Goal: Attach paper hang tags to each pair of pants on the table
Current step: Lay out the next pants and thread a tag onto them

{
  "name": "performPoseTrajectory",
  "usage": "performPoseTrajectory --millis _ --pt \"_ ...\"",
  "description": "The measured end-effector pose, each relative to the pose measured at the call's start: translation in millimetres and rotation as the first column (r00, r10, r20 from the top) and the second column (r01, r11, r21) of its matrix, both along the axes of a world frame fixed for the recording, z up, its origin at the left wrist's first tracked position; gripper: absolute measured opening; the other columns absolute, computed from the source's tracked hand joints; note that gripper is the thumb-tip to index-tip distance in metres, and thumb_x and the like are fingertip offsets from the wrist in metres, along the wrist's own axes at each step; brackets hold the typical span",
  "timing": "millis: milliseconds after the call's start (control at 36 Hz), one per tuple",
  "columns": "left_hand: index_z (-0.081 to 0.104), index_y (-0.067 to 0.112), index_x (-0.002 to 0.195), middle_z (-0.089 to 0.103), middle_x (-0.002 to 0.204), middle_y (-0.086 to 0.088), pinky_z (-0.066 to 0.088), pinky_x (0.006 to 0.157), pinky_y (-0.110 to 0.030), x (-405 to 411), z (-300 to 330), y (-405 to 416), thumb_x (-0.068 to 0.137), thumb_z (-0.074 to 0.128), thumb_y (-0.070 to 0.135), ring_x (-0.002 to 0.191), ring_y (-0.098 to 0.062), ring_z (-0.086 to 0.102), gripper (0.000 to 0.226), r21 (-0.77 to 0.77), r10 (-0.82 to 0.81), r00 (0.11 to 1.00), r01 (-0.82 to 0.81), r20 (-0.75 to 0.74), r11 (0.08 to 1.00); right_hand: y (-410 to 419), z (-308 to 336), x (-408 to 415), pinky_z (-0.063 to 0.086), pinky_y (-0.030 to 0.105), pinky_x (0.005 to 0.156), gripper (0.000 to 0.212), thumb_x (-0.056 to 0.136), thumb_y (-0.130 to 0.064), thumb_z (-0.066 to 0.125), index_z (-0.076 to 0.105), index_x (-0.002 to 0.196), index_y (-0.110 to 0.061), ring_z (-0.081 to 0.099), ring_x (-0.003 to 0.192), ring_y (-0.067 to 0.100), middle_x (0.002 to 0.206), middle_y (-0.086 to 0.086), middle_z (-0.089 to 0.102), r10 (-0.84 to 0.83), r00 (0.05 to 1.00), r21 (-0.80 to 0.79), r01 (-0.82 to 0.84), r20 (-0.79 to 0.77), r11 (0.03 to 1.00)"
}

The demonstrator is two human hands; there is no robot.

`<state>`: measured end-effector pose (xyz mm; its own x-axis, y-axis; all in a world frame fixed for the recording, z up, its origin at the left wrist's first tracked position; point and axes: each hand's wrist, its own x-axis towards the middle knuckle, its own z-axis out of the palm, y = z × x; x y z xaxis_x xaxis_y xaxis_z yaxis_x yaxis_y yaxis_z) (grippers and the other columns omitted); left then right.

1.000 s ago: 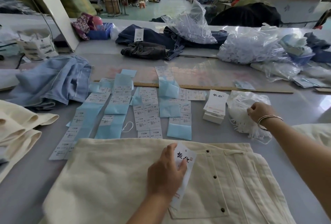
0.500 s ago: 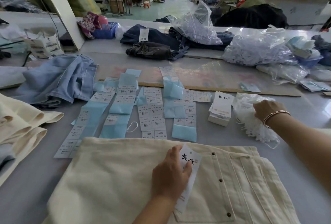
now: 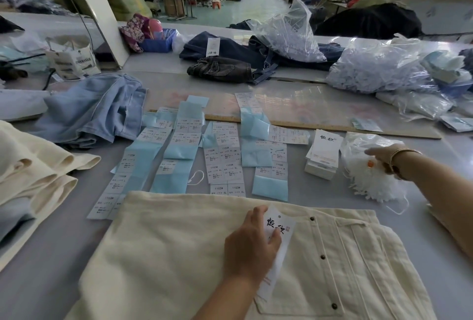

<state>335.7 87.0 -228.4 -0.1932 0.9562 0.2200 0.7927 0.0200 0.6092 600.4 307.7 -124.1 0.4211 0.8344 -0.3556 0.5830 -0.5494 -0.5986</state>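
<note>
**Right hand works into the string bundle while the tag waits on the pants**

Head view: Since a second ago the right hand has shifted from resting curled on top of the plastic bag to reaching across the white bundle of hang strings spilling from it, at about 2 o'clock from the pants. Its index finger now looks stretched out over the bundle; whether the other fingers pinch a string I cannot tell, since they are hidden behind the hand. The left hand has hardly moved: its fingers lie fairly straight, pressing the paper hang tag flat on the cream pants, just left of the snap-button placket. My reading is that a string is being fetched, so this tag is not yet attached.

Around them, the stack of spare hang tags sits at 1 o'clock, just beside the bundle. Strips of size stickers on blue backing cover the table at 12 o'clock, touching the pants' top edge. Folded cream pants lie at 9 o'clock, light blue jeans at 10 o'clock. The strings look tangled, so pulling a single one free may drag others along.
</note>
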Motion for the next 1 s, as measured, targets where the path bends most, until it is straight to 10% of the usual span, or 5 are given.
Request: performPoseTrajectory --millis 111,361,528,694,1000 --pt "0.058 0.024 0.118 0.067 0.109 0.009 0.053 0.060 -0.029 -0.2 0.1 0.6 0.077 0.063 0.040 0.080 -0.019 0.069 0.044 0.008 0.004 1.000 -0.004 0.001 1.000 -3.7 -13.7 2.1 0.030 0.011 0.037 0.029 0.096 -0.028 0.049 0.040 0.070 -0.017 0.050 0.025 0.009 0.036 -0.001 0.055 -0.191 0.866 -0.033 0.198 -0.462 0.980" --pt "0.057 0.024 0.119 0.066 0.111 0.009 0.053 0.064 -0.031 -0.2 -2.1 1.3 0.080 0.058 0.043 0.082 -0.020 0.068 0.043 0.017 0.007 1.000 -0.007 0.005 1.000 -4.5 -20.2 4.6 0.038 0.026 0.063 0.027 0.087 -0.029 0.054 0.043 0.063 -0.023 0.057 0.062 0.013 0.069 -0.004 0.056 -0.325 0.553 -0.131 0.361 -0.767 0.923" --pt "0.051 0.029 0.125 0.061 0.119 0.013 0.050 0.071 -0.030 -0.7 -4.5 1.9 0.084 0.053 0.045 0.091 -0.017 0.066 0.044 -0.003 0.001 1.000 -0.001 0.025 1.000 -13.1 -17.2 10.1 0.037 0.030 0.069 0.020 0.081 -0.028 0.057 0.047 0.065 -0.022 0.056 0.077 0.019 0.076 0.000 0.062 -0.228 0.689 -0.112 0.209 -0.688 0.971" --pt "0.049 0.031 0.128 0.059 0.122 0.014 0.050 0.074 -0.030 -0.7 -4.4 1.6 0.086 0.054 0.044 0.095 -0.017 0.065 0.044 -0.016 -0.002 0.999 0.002 0.038 1.000 -17.8 -26.3 12.4 0.039 0.033 0.067 0.024 0.079 -0.022 0.065 0.066 0.056 -0.016 0.049 0.069 0.026 0.072 0.010 0.064 0.044 0.997 0.271 -0.061 0.069 0.960" --pt "0.045 0.034 0.128 0.056 0.124 0.016 0.049 0.077 -0.029 -1.1 -2.0 1.6 0.087 0.051 0.046 0.098 -0.015 0.063 0.043 -0.034 -0.007 0.999 0.008 0.032 0.999 -8.3 -27.4 -3.3 0.045 0.022 0.054 0.017 0.087 -0.014 0.045 0.051 0.071 -0.014 0.053 0.034 0.006 0.040 -0.005 0.057 -0.128 0.724 0.116 0.277 -0.678 0.954"
